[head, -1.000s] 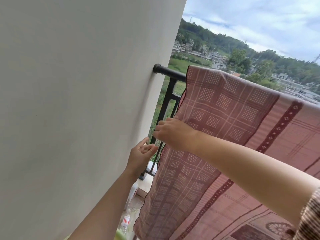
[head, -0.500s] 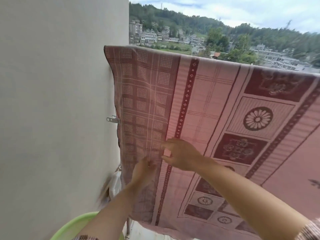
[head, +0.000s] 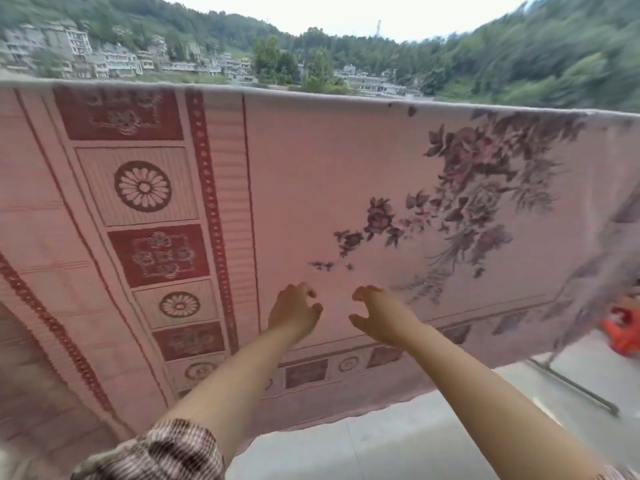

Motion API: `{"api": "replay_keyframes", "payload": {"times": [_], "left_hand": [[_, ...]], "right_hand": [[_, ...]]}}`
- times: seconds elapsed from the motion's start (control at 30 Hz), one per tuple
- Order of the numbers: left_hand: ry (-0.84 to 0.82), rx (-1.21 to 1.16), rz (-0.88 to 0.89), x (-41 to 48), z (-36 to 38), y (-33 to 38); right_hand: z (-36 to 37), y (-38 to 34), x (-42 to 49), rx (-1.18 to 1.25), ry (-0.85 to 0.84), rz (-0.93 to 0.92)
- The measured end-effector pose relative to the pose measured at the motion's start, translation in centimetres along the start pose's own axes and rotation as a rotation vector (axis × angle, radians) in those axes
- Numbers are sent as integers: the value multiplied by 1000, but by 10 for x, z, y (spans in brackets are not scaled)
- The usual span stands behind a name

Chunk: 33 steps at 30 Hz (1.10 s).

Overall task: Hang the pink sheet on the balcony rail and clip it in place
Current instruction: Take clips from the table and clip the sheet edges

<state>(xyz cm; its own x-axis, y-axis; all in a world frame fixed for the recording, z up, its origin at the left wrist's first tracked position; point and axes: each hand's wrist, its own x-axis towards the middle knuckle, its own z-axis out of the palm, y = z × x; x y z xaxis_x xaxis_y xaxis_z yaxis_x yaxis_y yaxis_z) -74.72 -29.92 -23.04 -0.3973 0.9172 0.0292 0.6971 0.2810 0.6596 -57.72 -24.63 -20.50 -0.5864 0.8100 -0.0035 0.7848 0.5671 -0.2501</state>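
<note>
Pink sheet: hangs across the whole frame.
Left hand: lower centre, I see loosely curled fingers, empty.
Right hand: likewise.

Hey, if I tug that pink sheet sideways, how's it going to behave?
Probably floppy: the sheet hangs in soft folds at its right end. Likely light for its size, as that end looks lifted and rippled. It may slide along when tugged, since nothing visibly pins it.

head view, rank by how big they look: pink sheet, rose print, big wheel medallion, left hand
1. pink sheet, filling most of the frame
2. rose print
3. big wheel medallion and left hand look about alike; the hand is nearer the camera, so unranked
</note>
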Motion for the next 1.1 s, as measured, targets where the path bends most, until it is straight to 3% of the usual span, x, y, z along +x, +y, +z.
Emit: {"api": "replay_keyframes", "payload": {"times": [0.53, 0.77, 1.1], "left_hand": [[-379, 230, 586, 104, 315, 365], [-512, 197, 683, 151, 445, 524], [-619, 194, 860, 148, 657, 729]], "right_hand": [[-104, 421, -97, 17, 150, 667], [-161, 590, -119, 28, 162, 884], [-204, 833, -188, 19, 174, 1107]]}}
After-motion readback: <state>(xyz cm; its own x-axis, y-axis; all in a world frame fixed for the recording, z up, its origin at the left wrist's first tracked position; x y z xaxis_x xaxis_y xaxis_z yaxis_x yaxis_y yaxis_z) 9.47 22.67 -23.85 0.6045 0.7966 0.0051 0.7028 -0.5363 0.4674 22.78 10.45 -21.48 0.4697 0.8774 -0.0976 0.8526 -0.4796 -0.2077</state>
